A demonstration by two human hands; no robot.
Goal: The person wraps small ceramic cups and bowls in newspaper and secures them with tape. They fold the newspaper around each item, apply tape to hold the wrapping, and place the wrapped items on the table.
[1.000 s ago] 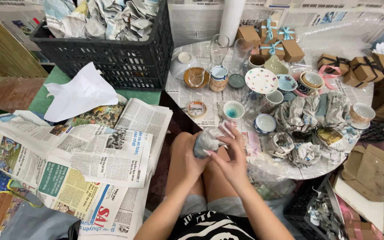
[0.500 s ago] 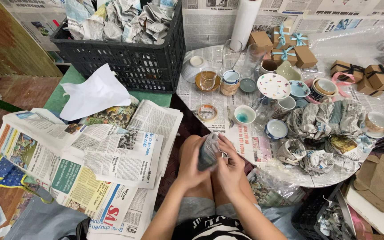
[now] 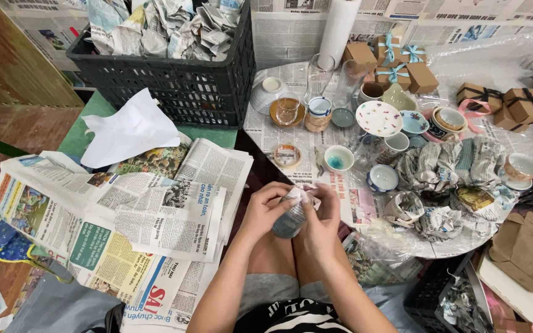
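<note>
Both hands are clamping together around a small glass cup (image 3: 289, 220), greyish and half-swathed in white paper: left hand (image 3: 265, 209) gripping at nine o'clock, right hand (image 3: 321, 219) at three.

A small rounded object wrapped in grey-printed newspaper (image 3: 291, 216) sits above the person's knees, tilted, its lower end dark and smooth. White crumpled paper bunches at its upper end. What lies beneath the wrapping cannot be told.
</note>
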